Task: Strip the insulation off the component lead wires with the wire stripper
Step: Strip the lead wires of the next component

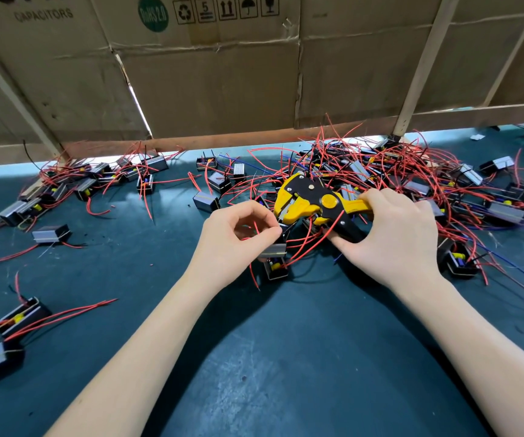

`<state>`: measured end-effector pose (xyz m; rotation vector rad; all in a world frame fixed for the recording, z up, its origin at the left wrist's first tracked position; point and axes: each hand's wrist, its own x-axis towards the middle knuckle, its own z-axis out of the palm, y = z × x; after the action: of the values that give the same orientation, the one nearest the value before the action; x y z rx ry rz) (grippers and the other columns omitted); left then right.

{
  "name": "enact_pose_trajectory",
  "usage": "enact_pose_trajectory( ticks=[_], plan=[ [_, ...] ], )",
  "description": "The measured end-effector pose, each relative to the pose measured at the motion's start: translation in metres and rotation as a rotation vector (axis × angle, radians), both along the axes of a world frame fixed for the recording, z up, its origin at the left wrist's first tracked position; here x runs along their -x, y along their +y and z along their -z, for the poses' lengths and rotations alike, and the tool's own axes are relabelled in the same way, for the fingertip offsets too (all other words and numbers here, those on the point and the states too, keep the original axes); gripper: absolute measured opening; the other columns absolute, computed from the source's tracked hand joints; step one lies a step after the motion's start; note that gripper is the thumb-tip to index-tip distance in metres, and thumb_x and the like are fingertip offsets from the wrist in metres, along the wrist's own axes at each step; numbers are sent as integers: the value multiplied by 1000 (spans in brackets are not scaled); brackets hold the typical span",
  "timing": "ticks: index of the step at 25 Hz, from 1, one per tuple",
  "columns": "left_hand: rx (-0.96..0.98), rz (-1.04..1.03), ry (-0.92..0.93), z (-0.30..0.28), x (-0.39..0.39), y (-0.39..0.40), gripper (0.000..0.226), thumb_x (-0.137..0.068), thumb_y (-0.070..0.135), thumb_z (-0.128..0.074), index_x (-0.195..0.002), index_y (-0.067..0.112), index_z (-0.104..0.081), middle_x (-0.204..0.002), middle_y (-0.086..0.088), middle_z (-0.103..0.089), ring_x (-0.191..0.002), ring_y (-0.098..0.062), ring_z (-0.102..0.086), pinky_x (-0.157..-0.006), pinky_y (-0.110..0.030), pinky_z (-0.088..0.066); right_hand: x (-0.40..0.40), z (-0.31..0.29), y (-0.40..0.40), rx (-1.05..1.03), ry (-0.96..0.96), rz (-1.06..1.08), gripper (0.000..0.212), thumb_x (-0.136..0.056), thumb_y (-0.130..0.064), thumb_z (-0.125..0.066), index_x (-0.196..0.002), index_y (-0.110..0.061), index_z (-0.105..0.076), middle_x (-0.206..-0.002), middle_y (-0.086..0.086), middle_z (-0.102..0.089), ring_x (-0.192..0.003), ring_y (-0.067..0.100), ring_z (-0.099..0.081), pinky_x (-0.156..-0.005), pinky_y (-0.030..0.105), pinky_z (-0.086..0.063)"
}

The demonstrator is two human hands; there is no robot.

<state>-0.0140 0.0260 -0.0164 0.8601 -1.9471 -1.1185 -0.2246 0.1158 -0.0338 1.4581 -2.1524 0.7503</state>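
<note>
Two bare hands work over the green mat (285,357): the left hand (238,238) pinches a red lead wire (256,230) beside the yellow-and-black wire stripper (314,201), whose handles the right hand (393,234) grips, above a small boxed component (274,258).

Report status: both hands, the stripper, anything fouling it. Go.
Right hand grips wire stripper handles. Left hand pinches red lead wire beside stripper head. Tangled wire pile crowds behind tool.
</note>
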Motion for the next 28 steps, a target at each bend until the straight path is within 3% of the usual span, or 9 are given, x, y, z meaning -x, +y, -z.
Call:
enact_pose_trajectory(
  ticks=[2, 5, 7, 14, 22, 25, 28],
  plan=[
    [-15, -8, 7, 1, 0, -1, 10, -83, 16, -76, -77, 18, -68, -75, 8, -66, -68, -12, -58, -68, -43, -56, 0, -1, 1, -1, -2, -7, 56, -65, -60, -75, -91, -12, -61, -84, 4, -61, -87, 31, -60, -76, 41, -35],
    [-71, 37, 13, 0, -2, -4, 11, -82, 20, -78, -78, 17, -68, -76, 7, -66, -63, -6, -55, -55, -13, -41, 0, -1, 1, -6, -3, -8, 56, -66, -61, -74, -91, -13, -61, -84, 4, -61, -87, 31, -60, -77, 41, -35],
    [-91, 72, -4, 1, -3, -6, 9, -82, 12, -76, -77, 15, -70, -73, 7, -64, -59, -3, -53, -53, -6, -37, 1, -1, 1, -13, -4, -3, 56, -66, -61, -74, -93, -14, -62, -85, 4, -62, -88, 31, -60, -77, 41, -34],
    [-69, -15, 20, 2, -5, -9, 15, -80, 17, -79, -73, 23, -67, -69, 12, -62, -60, -3, -53, -54, -11, -39, 3, 0, -1, -21, 6, 12, 57, -67, -62, -73, -94, -13, -64, -89, 5, -65, -89, 31, -62, -78, 40, -33],
    [-79, 70, -62, -4, -7, -6, 10, -80, 13, -79, -76, 20, -73, -77, 10, -68, -61, -6, -52, -48, -17, -43, 5, 1, -1, 3, 8, 17, 54, -65, -59, -76, -90, -13, -63, -85, 4, -64, -84, 31, -62, -76, 39, -32],
    [-23, 53, -146, -5, -7, -2, 11, -76, 18, -82, -74, 24, -73, -74, 12, -67, -65, -11, -52, -54, -26, -49, 5, 1, -1, -2, -2, 15, 54, -65, -59, -77, -91, -14, -63, -87, 5, -65, -85, 31, -62, -77, 39, -33],
    [132, -12, -265, -7, -5, 3, 20, -67, 27, -88, -72, 24, -69, -76, 10, -63, -74, -20, -53, -72, -32, -48, 5, 2, -1, 5, -17, 10, 54, -65, -59, -77, -92, -14, -64, -88, 4, -66, -86, 31, -63, -78, 39, -32]
  ],
)
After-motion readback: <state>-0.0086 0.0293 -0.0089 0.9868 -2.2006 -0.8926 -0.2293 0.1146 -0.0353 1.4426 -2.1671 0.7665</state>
